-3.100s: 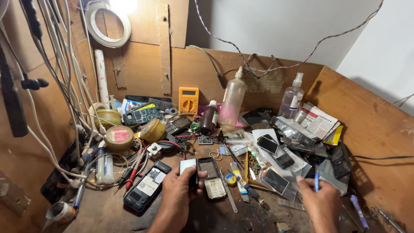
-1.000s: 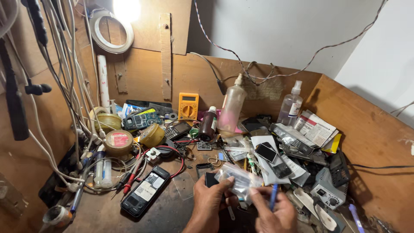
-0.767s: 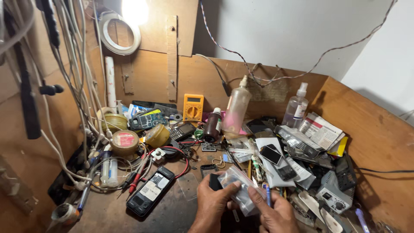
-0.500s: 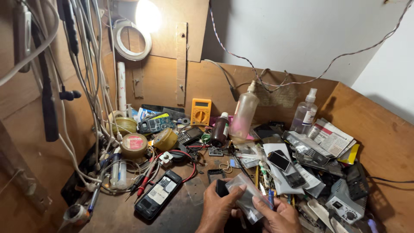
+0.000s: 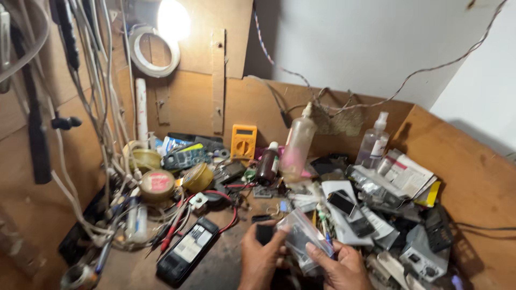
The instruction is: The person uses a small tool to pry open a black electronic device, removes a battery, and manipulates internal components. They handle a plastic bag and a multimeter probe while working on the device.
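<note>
Both my hands are low in the head view, over the cluttered wooden bench. My left hand (image 5: 262,258) grips a small black phone part (image 5: 264,234) and the left edge of a clear plastic bag (image 5: 301,240). My right hand (image 5: 338,265) pinches the bag's lower right side, with a thin blue-tipped tool (image 5: 327,236) sticking up between its fingers. The bag is held just above the bench surface. A black phone body with a pale label (image 5: 188,256) lies on the bench to the left of my left hand.
A yellow multimeter (image 5: 243,142) leans on the back wall. Two clear bottles (image 5: 297,144) (image 5: 372,144) and a dark small bottle (image 5: 267,165) stand behind. Tape rolls (image 5: 156,185), red and black leads (image 5: 177,225), hanging cables (image 5: 102,107), phones and parts (image 5: 376,215) crowd the bench.
My hands came together from apart, and now hold a clear plastic bag between them. The camera view has tilted up and shifted, putting my hands lower in frame.
</note>
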